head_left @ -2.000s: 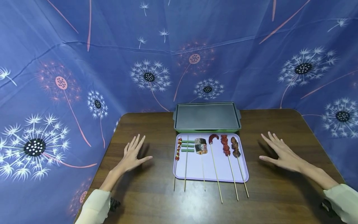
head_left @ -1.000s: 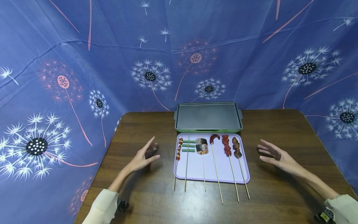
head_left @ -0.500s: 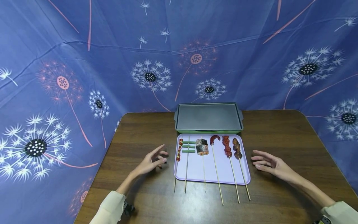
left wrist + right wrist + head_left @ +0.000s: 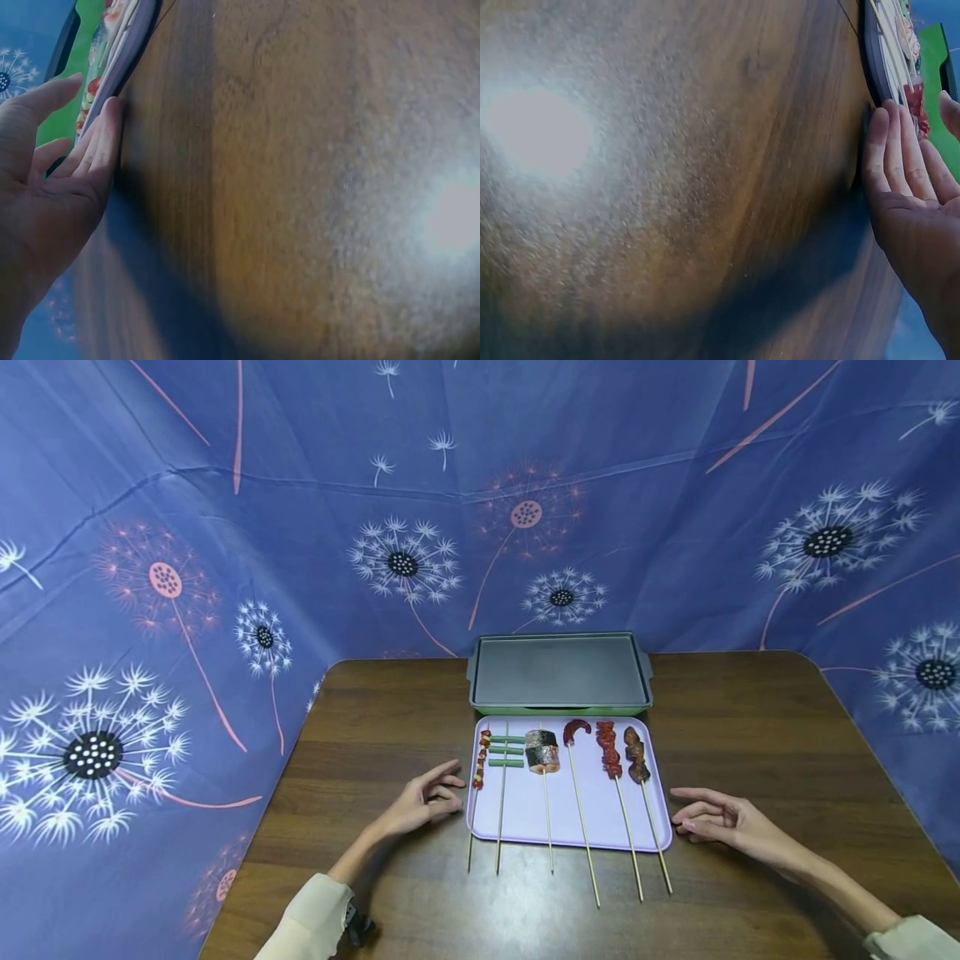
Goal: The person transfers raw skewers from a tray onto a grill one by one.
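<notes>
A lilac tray [image 4: 521, 822] lies mid-table with several food skewers on it, their sticks poking over the near edge. From left to right I see a skewer of small red and yellow pieces [image 4: 480, 760], one of green sticks [image 4: 506, 751], a dark-skinned fish piece [image 4: 542, 752], a curled red piece [image 4: 576, 729], folded red meat [image 4: 608, 749] and brown chunks [image 4: 636, 754]. My left hand [image 4: 420, 803] is at the tray's left rim, fingers loosely bent and holding nothing. At the right rim, my right hand [image 4: 731, 827] has its fingertips close to the edge, also holding nothing.
Directly behind the tray stands a rectangular grey griddle [image 4: 558, 672] with a green base. Blue dandelion-print cloth [image 4: 465, 510] hangs along the back and both sides of the wooden table [image 4: 390, 710].
Both hands have come inward and toward the person, from spread wide apart to the two sides of the tray. Their fingers have gone from spread to loosely bent. Tray and skewers stay put.
</notes>
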Tool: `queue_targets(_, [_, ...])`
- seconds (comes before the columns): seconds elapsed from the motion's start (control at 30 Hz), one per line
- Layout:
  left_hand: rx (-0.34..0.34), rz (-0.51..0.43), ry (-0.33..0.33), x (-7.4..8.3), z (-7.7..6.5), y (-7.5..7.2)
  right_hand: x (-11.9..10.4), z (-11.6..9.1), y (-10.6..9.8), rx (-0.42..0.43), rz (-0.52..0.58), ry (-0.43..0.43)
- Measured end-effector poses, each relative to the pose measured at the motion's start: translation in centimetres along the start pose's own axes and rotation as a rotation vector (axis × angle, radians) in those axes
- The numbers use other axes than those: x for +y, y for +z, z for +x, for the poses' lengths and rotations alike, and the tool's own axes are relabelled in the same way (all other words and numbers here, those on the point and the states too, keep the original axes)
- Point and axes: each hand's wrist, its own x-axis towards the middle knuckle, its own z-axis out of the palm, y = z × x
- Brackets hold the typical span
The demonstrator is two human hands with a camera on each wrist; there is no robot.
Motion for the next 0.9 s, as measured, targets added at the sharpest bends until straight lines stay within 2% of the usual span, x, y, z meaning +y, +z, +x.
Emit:
queue_targets(0.13, [-0.009, -0.049, -0.028, -0.4, 0.3, 0.1, 0.2, -0.2, 0.4, -0.033, 0.059, -0.015])
queue_targets(0.3, [-0.031, -0.099, -0.061, -0.5, 0.6, 0.3, 0.5, -0.6, 1.3, -0.027, 0.092, -0.019])
queue_targets(0.47, [-0.052, -0.117, -0.082, -0.6, 0.8, 0.5, 0.5, -1.2, 2.2, -0.046, 0.111, 0.028])
queue_targets(0.67, [-0.045, -0.11, -0.081, -0.6, 1.1, 0.7, 0.5, -1.6, 3.6, -0.083, 0.181, 0.105])
queue_targets(0.9, [-0.044, -0.099, -0.082, -0.8, 1.2, 0.7, 0.9, -1.6, 4.9, -0.056, 0.162, 0.143])
